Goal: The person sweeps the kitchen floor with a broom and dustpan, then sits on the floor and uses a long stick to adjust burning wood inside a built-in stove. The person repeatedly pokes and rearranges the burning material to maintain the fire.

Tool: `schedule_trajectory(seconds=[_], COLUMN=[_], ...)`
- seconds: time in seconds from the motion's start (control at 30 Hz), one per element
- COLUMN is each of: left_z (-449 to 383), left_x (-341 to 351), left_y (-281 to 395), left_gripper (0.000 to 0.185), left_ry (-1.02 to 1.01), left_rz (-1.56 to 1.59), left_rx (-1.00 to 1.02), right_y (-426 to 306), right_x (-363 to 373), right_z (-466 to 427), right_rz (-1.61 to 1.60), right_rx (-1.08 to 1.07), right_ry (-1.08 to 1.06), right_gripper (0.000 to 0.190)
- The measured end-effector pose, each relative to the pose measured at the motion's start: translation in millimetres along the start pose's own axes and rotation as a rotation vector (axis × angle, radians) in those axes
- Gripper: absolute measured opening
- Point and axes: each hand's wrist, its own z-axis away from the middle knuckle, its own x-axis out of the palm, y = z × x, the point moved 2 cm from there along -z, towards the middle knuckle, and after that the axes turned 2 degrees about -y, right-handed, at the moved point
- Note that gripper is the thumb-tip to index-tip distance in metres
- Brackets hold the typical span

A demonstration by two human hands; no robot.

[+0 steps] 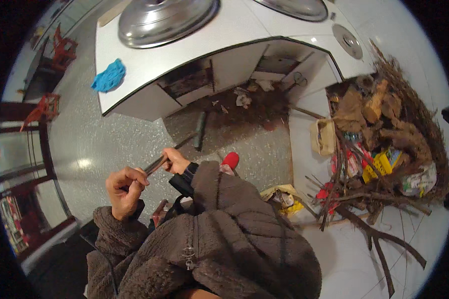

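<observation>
My left hand [127,190] is bent, its fingertips at the near end of a narrow, dark, shiny strip or rod [155,165]. At the far end of that thing, the fingers of my right hand [175,160] are closed on it. Its exact kind cannot be told. Beyond my right hand, a thin dark rod [186,140] runs towards a greenish-grey bar [199,130] over the floor; whether it joins the held thing is unclear. A red slipper [230,160] shows past my brown fleece coat [247,224].
A white-tiled stove [232,43] ahead bears large metal lids [164,24] and a blue cloth [109,76]. Ash and scraps lie below its openings. Firewood [378,101], branches [381,235], a beige plastic container [323,137] and a yellow bag [284,198] are at right. Red chairs [46,108] stand left.
</observation>
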Motion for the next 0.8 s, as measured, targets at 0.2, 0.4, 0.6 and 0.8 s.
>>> schedule_trajectory(seconds=[0.2,0.4,0.6,0.8], left_z=[19.9,-5.1,-27.6,-6.3], left_x=[-7.4,22.6,56.8,38.3], left_y=[-51.0,-95.3,-126.9,-109.7], left_gripper=[0.012,0.011,0.011,0.013], left_ry=[0.205,0.154,0.095,0.099], left_rz=[-0.093,0.003,0.162,0.043], left_rx=[-0.208,-0.247,-0.251,-0.203], right_y=[26.3,-30.1,-94.2,-78.1], right_x=[7.8,-56.0,-114.4,-99.8], right_z=[-53.9,-32.3,2.2,21.6], right_rz=[0.179,0.221,0.186,0.165], right_rx=[-0.022,-0.328,-0.344,-0.396], right_ry=[0.016,0.051,0.304,0.362], right_gripper=[0.019,0.015,0.017,0.017])
